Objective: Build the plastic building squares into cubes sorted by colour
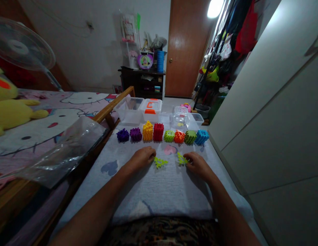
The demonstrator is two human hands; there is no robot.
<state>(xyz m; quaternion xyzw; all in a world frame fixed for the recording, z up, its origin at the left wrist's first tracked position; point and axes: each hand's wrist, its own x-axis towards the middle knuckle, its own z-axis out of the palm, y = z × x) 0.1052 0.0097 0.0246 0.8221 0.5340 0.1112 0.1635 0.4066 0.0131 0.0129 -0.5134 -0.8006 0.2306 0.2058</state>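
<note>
Two flat lime-green plastic building pieces with notched edges are in front of me on the cloth-covered table. The fingers of my left hand (145, 156) are curled together at the left end of one lime-green piece (161, 163). My right hand (197, 164) pinches the right edge of the other lime-green piece (181, 158), which is tilted up. A gap separates the pieces. Behind them runs a row of stacked pieces sorted by colour, among them dark purple (123, 135), yellow (147, 131), red (158, 132), orange (179, 136) and blue (201, 137).
Clear plastic boxes (129, 114) stand behind the row, one with an orange-handled lid (151, 106). To the left are a wooden bed rail (115, 104), a clear plastic bag (64, 150) and a yellow plush toy (10, 106). A pale cabinet (272, 112) borders the right side.
</note>
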